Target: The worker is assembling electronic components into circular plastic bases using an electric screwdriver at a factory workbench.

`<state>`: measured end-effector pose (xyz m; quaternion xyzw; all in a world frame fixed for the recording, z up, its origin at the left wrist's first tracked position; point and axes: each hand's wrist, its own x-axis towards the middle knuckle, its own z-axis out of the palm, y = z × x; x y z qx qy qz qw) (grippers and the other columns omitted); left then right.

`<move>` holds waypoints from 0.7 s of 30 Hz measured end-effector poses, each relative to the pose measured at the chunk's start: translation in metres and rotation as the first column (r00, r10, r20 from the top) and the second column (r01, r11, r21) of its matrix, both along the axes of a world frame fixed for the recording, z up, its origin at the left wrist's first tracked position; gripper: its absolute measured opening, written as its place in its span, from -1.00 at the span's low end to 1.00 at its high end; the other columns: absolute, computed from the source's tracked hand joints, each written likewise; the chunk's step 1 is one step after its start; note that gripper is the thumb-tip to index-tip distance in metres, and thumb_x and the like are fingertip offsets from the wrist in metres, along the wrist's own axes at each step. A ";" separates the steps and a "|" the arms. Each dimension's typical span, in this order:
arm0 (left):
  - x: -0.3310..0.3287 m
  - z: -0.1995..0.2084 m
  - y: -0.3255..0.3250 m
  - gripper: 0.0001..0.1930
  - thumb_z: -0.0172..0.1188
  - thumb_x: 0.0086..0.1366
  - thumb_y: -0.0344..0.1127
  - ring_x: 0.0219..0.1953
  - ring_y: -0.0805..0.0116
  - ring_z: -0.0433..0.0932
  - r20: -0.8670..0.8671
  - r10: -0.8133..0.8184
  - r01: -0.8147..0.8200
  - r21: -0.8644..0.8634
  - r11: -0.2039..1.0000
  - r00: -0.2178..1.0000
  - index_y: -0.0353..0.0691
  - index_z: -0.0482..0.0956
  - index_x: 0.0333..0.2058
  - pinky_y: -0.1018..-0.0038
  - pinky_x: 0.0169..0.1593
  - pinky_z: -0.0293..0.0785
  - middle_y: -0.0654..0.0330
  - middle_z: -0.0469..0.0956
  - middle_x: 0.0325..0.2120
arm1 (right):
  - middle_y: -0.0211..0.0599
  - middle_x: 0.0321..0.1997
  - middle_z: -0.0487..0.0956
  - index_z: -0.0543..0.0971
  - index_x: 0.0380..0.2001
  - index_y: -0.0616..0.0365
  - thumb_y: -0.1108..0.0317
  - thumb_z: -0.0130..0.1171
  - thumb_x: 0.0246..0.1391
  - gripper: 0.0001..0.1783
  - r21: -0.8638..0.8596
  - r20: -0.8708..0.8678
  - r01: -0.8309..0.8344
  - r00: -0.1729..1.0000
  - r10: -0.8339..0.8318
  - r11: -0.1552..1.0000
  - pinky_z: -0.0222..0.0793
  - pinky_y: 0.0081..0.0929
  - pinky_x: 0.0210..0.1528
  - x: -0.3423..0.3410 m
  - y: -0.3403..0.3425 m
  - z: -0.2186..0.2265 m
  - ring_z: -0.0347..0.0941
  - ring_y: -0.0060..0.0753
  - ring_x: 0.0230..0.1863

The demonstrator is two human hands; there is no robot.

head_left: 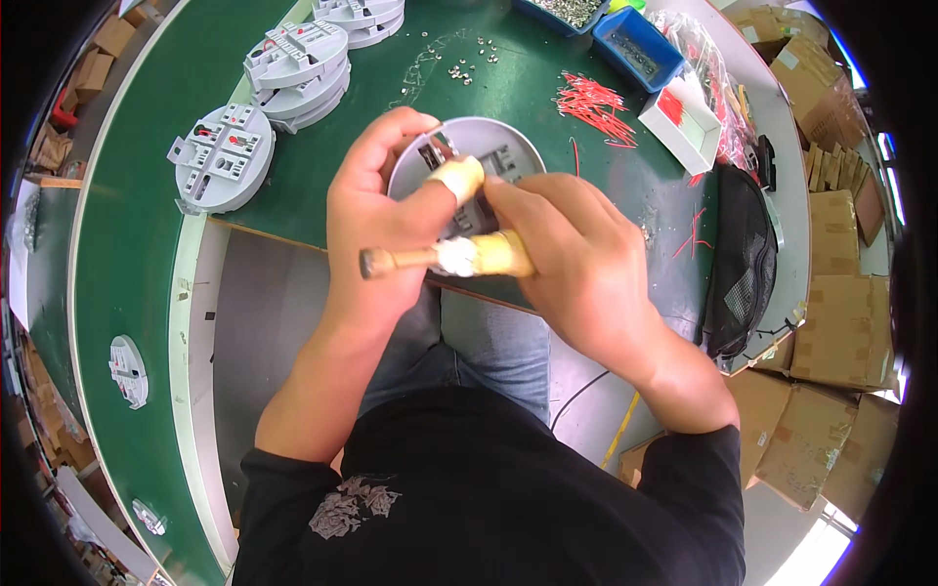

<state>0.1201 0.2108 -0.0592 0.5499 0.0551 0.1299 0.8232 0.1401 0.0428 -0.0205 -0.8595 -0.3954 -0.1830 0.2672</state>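
My left hand [386, 195] is closed around a round grey plastic housing [513, 140], its thumb wrapped in a yellowish covering. Molded compartments show inside the housing. My right hand [581, 244] is closed on a stick-like tool [405, 258] with a brown shaft, a dark end, and white and yellow wrapping. That tool points left, across my left wrist. The right thumb and index finger reach into the housing; whatever they pinch there is hidden.
Stacked grey housings [298, 59] and one with red parts [227, 161] stand at left. Red wires [594, 109] and small metal pieces [469, 66] lie on the green table. Blue bins [637, 49], a white box [684, 132] and a black pouch [741, 264] are at right.
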 end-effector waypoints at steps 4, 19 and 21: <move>0.013 0.003 -0.004 -0.68 0.22 0.23 -0.58 -0.11 0.44 0.52 0.053 0.091 -0.087 -0.067 0.994 0.994 -0.26 0.53 -0.03 0.49 -0.06 0.50 0.20 0.52 -0.14 | -0.26 -0.31 0.61 0.64 -0.22 0.22 0.48 0.40 -0.08 -0.72 0.002 0.060 -0.004 0.998 0.004 1.000 0.46 -0.49 -0.39 0.031 -0.006 0.012 0.57 -0.33 -0.39; 0.007 0.014 0.004 -0.79 0.22 0.25 -0.52 -0.01 0.39 0.52 0.327 -0.338 -0.105 0.838 0.535 0.883 -0.24 0.58 -0.13 0.32 0.14 0.36 0.22 0.56 -0.15 | -0.37 -0.50 0.55 0.59 -0.08 0.15 0.22 0.22 0.22 -0.71 0.971 0.011 -0.232 0.258 0.966 0.051 0.50 -0.74 -0.66 0.072 -0.054 0.070 0.47 -0.62 -0.63; -0.001 0.028 0.009 -0.82 0.24 0.24 -0.53 -0.02 0.41 0.54 0.274 -0.401 0.245 0.465 0.851 0.874 -0.27 0.58 -0.17 0.36 0.11 0.40 0.22 0.57 -0.17 | -0.35 -0.48 0.56 0.59 -0.08 0.14 0.23 0.24 0.21 -0.71 0.958 0.006 -0.280 0.243 0.970 0.065 0.53 -0.77 -0.63 0.070 -0.037 0.067 0.51 -0.62 -0.60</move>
